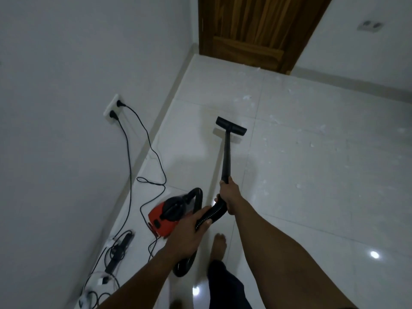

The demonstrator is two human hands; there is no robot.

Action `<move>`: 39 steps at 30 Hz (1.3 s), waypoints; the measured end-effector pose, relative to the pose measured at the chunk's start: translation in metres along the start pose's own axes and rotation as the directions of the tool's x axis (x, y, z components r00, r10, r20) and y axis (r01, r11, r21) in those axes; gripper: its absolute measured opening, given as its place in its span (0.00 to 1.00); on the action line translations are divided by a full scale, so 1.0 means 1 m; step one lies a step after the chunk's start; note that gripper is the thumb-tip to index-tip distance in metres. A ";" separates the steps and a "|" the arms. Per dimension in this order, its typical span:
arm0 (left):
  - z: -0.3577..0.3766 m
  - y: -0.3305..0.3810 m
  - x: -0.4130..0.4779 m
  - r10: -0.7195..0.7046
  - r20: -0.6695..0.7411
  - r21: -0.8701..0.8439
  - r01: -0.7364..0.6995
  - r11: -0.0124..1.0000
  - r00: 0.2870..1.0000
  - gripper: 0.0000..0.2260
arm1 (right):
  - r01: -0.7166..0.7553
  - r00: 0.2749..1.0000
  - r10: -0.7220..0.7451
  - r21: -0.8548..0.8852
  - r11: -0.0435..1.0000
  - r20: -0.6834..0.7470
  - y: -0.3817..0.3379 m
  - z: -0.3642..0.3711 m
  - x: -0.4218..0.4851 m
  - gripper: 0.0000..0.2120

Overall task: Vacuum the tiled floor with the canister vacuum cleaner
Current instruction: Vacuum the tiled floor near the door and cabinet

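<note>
White tiled floor (312, 186) lay below a socket (113, 109). The red vacuum (165, 216) sat near the wall (66, 63); the left hand (187, 230) curled its fingers round the hose (211, 216), fingers of the right hand (229, 197) clamped the wand (226, 157), nozzle (231, 126) on the tiles, scraps (246, 98) rightward.

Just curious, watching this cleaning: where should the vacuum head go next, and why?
Probably push the floor nozzle forward and rightward: white scraps lie scattered on the tiles there, towards the wooden door. The right hand grips the wand, the left hand the hose.
</note>
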State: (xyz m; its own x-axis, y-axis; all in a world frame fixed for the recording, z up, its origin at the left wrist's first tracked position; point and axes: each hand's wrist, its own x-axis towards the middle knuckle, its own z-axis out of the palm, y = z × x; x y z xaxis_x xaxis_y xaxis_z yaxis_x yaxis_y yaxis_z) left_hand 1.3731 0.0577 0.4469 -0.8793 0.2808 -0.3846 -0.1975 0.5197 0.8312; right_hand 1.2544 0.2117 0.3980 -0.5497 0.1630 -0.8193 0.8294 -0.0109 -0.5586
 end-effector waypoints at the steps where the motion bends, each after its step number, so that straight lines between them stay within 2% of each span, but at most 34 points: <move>1: 0.002 -0.005 -0.015 0.007 0.006 0.000 -0.007 1.000 1.000 0.16 | 0.006 1.000 -0.006 0.017 1.000 -0.006 0.013 0.002 -0.010 0.23; 5: 0.001 -0.027 -0.080 0.028 -0.003 0.024 -0.028 0.999 1.000 0.17 | 0.034 0.998 -0.034 0.012 0.999 -0.057 0.070 0.021 -0.055 0.20; 9: 0.000 -0.056 -0.139 0.019 0.055 0.011 -0.020 1.000 0.998 0.18 | 0.000 0.995 -0.004 -0.037 0.999 -0.097 0.128 0.041 -0.088 0.19; 12: -0.001 -0.075 -0.175 0.004 0.110 0.034 -0.008 0.999 0.994 0.20 | -0.048 0.993 0.041 -0.062 0.997 -0.114 0.164 0.053 -0.112 0.20; 14: -0.003 -0.080 -0.195 0.012 0.138 0.052 -0.019 0.998 0.990 0.19 | -0.086 0.992 0.084 -0.016 0.996 -0.092 0.181 0.056 -0.132 0.20; 19: 0.001 -0.088 -0.226 0.007 0.206 0.075 -0.023 0.997 0.979 0.19 | -0.188 0.980 0.189 0.022 0.982 -0.064 0.213 0.050 -0.168 0.14; 22: 0.011 -0.092 -0.241 -0.011 0.219 0.058 -0.002 0.998 0.976 0.18 | -0.218 0.973 0.218 0.010 0.976 -0.075 0.232 0.046 -0.174 0.16; 29: 0.038 -0.097 -0.259 -0.048 0.232 -0.022 0.055 0.998 0.971 0.20 | -0.205 0.975 0.200 -0.039 0.978 -0.098 0.258 0.039 -0.168 0.16; 35: 0.043 -0.097 -0.259 -0.047 0.216 -0.060 0.061 0.996 0.975 0.18 | -0.232 0.972 0.227 -0.099 0.968 -0.061 0.254 0.036 -0.165 0.18; 39: 0.044 -0.078 -0.242 -0.060 0.199 -0.008 0.063 0.998 0.978 0.19 | -0.222 0.975 0.216 -0.136 0.966 -0.056 0.236 0.024 -0.154 0.11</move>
State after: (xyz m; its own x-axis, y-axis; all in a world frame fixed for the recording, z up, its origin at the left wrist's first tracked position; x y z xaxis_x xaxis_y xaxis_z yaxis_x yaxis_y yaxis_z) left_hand 1.6201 -0.0156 0.4574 -0.7622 0.4043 -0.5057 -0.2556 0.5297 0.8087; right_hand 1.5323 0.1600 0.3889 -0.3512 0.2117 -0.9121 0.9363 0.0874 -0.3402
